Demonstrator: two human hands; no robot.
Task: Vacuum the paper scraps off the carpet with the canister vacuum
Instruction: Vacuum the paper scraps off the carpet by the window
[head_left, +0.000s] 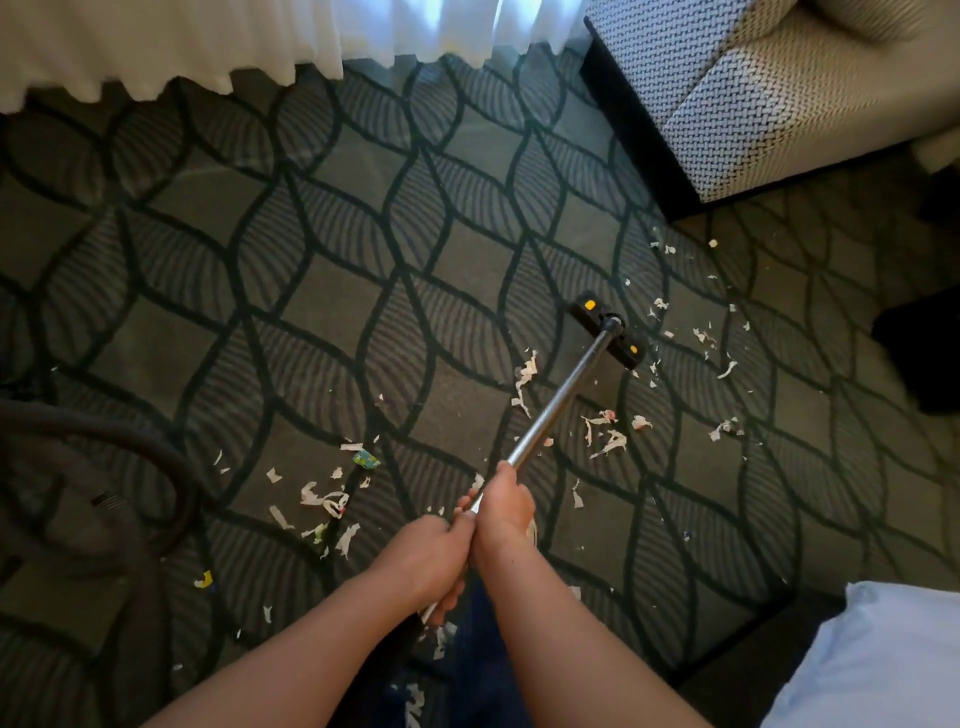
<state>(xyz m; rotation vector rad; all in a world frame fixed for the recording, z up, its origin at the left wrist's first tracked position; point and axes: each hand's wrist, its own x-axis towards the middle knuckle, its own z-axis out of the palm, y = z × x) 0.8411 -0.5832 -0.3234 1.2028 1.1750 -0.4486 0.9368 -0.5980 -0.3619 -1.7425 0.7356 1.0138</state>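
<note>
Patterned carpet (332, 322), scraps (605, 431) thick around the vacuum head (609, 329).

Both hands wrap the wand (563, 397), right hand (504, 506) ahead of left hand (423, 558), likely for a steady push; head sits flat on the carpet, scraps on both sides, hose (130, 447) trailing off left.

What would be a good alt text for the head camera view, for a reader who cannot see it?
Seen from above, a left hand and right hand grip a metal vacuum wand, its black floor head resting on a dark leaf-patterned carpet strewn with paper scraps. A dark hose loops at left; a woven armchair stands beyond.
</note>
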